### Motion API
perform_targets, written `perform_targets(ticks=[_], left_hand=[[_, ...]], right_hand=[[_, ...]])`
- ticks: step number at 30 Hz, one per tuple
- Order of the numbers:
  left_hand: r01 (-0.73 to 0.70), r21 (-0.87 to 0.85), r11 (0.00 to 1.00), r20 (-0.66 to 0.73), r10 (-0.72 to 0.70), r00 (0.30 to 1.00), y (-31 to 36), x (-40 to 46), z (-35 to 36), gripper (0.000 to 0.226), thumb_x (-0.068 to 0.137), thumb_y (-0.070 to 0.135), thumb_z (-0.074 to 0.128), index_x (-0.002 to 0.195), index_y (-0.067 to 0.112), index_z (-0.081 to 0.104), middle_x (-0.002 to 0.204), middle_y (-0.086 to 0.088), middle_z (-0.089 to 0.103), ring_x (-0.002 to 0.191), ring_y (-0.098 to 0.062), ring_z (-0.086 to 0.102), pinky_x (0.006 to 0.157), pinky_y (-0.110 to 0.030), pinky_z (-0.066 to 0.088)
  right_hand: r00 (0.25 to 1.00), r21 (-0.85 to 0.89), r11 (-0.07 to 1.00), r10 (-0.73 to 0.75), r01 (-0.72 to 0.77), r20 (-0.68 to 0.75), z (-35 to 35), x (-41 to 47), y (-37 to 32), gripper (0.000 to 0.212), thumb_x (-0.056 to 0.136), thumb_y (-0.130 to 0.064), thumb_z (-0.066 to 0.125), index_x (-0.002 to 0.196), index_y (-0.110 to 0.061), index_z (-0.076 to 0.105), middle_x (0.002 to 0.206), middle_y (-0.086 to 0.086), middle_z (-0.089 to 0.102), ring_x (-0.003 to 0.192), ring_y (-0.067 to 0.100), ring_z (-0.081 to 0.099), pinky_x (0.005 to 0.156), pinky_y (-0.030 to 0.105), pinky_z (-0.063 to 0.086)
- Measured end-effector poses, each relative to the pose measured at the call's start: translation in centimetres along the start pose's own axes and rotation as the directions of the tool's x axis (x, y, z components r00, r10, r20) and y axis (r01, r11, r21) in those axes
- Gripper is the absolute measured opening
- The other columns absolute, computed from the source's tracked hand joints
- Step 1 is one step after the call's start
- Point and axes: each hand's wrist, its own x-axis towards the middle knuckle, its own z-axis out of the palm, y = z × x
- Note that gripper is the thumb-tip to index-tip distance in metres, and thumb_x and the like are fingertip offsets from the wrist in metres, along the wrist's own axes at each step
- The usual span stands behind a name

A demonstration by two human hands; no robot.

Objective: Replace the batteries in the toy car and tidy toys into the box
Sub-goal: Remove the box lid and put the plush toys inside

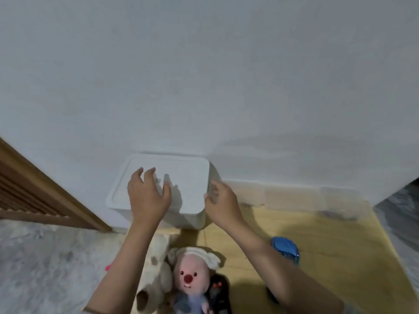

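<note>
— Two hands are over one white box (158, 189), then?

— Yes. The box stands on the floor (317, 234) against the white wall (204, 75), its lid (181, 177) shut. The left hand (147, 193) lies spread on top of the lid, fingers apart, so its grip is released and holds nothing. The right hand (221, 200) sits at the lid's right edge, fingers curled against the rim; whether that grip has actually closed on the lid cannot be told.

— And the toys, how many?

— Three soft or dark shapes lie on the floor just in front of the box, between the forearms: one cream plush (156, 268), one pink plush doll (190, 275) with a white cap, and one black item (218, 293) with small red spots (too blurred to name). One blue object (285, 250) lies beside the right forearm, partly hidden by it.

— Anything else?

— One wooden slatted panel (34, 189) leans in at the left, and one pale rug (45, 268) covers the floor below it.
</note>
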Motion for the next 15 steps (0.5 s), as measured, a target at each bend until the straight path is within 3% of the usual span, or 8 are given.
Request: perform_targets(ticks=[4, 7, 9, 15], left_hand=[[0.248, 0.163, 0.955, 0.148, -0.272, 0.951, -5.0, 3.3, -2.9, 0.077, 0.081, 0.043, 0.066, 0.138, 0.001, 0.037, 0.14, -0.032, 0.034, 0.13, -0.046, 0.033, 0.107, -0.053, 0.031], [0.387, 0.131, 0.913, 0.339, -0.408, 0.848, -7.4, 5.1, -3.0, 0.082, 0.077, 0.049, 0.066, 0.135, -0.001, 0.033, 0.134, -0.025, 0.038, 0.122, -0.045, 0.042, 0.099, -0.05, 0.041], [0.372, 0.086, 0.924, 0.399, -0.374, 0.837, -8.1, 5.7, -3.0, 0.078, 0.071, 0.051, 0.065, 0.121, -0.005, 0.044, 0.122, -0.023, 0.05, 0.108, -0.042, 0.053, 0.089, -0.049, 0.05], [0.287, 0.032, 0.957, 0.331, -0.281, 0.901, -8.9, 5.5, -3.2, 0.064, 0.068, 0.051, 0.07, 0.099, -0.003, 0.054, 0.102, -0.02, 0.059, 0.09, -0.039, 0.06, 0.069, -0.042, 0.051]], right_hand=[[0.986, -0.055, 0.985, 0.158, -0.161, -0.055, 4.1, -0.3, -2.9, 0.052, 0.088, -0.025, 0.057, 0.131, -0.003, 0.038, 0.132, 0.014, 0.04, 0.124, 0.031, 0.042, 0.101, 0.036, 0.04], [0.973, -0.098, 0.971, 0.21, -0.22, -0.097, 5.5, -0.3, -4.3, 0.059, 0.087, -0.025, 0.059, 0.134, 0.001, 0.033, 0.135, 0.018, 0.037, 0.127, 0.034, 0.036, 0.104, 0.037, 0.035], [0.962, -0.099, 0.961, 0.248, -0.259, -0.11, 5.7, -0.3, -4.8, 0.058, 0.087, -0.027, 0.058, 0.133, -0.001, 0.035, 0.134, 0.017, 0.038, 0.126, 0.034, 0.038, 0.105, 0.039, 0.036], [0.951, -0.084, 0.953, 0.277, -0.29, -0.135, 5.5, -0.6, -6.1, 0.061, 0.089, -0.03, 0.058, 0.138, -0.005, 0.034, 0.139, 0.016, 0.036, 0.131, 0.032, 0.034, 0.106, 0.036, 0.032]])
